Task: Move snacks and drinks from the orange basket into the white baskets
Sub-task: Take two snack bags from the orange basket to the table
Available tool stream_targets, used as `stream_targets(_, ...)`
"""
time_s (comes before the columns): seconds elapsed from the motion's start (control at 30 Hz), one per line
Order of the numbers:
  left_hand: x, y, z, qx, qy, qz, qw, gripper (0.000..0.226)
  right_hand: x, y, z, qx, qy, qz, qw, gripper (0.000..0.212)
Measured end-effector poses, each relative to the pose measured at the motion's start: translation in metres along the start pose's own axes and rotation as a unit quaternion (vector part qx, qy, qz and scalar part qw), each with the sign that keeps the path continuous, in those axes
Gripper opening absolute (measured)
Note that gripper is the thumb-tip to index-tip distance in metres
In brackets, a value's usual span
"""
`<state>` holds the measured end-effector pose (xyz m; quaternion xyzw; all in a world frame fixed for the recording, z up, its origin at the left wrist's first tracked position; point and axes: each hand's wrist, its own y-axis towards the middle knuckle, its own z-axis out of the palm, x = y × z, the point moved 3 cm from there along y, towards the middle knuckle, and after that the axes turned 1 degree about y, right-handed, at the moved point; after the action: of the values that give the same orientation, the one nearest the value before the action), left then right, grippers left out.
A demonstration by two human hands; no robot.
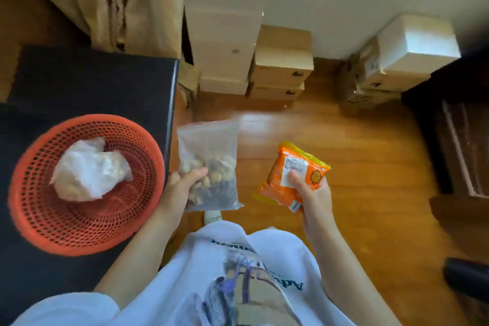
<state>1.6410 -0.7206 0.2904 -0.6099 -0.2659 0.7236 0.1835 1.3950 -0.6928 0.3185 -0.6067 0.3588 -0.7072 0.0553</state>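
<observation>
The round orange basket (31,209) rests on a black table (92,82) at the left, and one crumpled clear plastic bag of snacks (87,169) lies inside it. My left hand (182,188) grips a clear zip bag of mixed nuts (211,156) just past the table's right edge, above the floor. My right hand (312,193) holds an orange snack packet (288,174) with a white label, also over the floor. No white basket is in view.
Stacked cardboard boxes (227,34) stand against the far wall, with more boxes (397,58) at the right. Beige curtains (113,0) hang at the back left. Dark wooden furniture (460,127) lines the right side. Wooden floor (357,145) lies ahead.
</observation>
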Motion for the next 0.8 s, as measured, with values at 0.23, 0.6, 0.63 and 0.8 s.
stream_targets(0.23, 0.012, -0.026, 0.109, 0.176, 0.120, 0.008, 0.977, 0.027, -0.020, -0.041, -0.109, -0.124, 0.071, -0.012, 0.990, 0.058)
stream_targets(0.6, 0.119, -0.152, 0.290, 0.306, 0.246, 0.013, 0.920, 0.029, -0.089, -0.134, -0.326, -0.254, 0.188, -0.009, 0.949, 0.053)
stream_targets(0.63, 0.132, -0.165, 0.306, 0.316, 0.248, 0.010, 0.916, 0.023, -0.096, -0.143, -0.346, -0.265, 0.194, -0.009, 0.944, 0.055)
stream_targets(0.8, 0.180, -0.224, 0.373, 0.374, 0.293, 0.016, 0.880, 0.017, -0.129, -0.185, -0.431, -0.335, 0.243, -0.023, 0.910, 0.043)
